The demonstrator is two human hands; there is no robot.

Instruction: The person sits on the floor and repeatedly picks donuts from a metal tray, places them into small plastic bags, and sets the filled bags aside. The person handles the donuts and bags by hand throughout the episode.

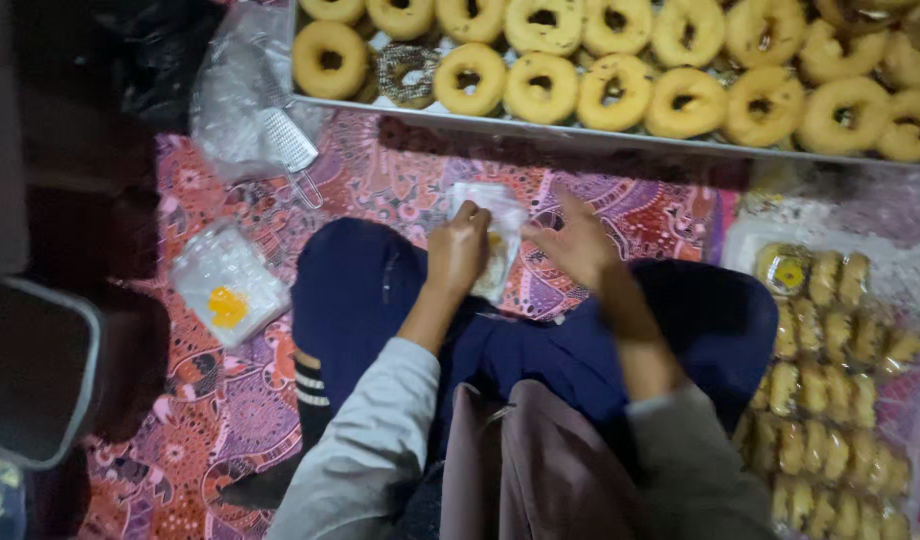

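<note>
I sit cross-legged on a patterned mat. My left hand point(458, 250) and my right hand point(578, 243) both grip a small clear plastic bag point(494, 222) with a pale doughnut inside, held above my dark blue trousers. The left hand pinches the bag's top left side, and the right hand, blurred, holds its right edge. Beyond my hands lies a long tray point(540, 130) packed with several yellow glazed doughnuts point(542, 88).
A metal grater point(288, 142) rests on crumpled clear plastic at upper left. A small clear container with a yellow spot point(227, 285) lies left of my knee. Several bagged doughnuts point(830, 390) are piled at right. A dark bin point(35, 370) stands at far left.
</note>
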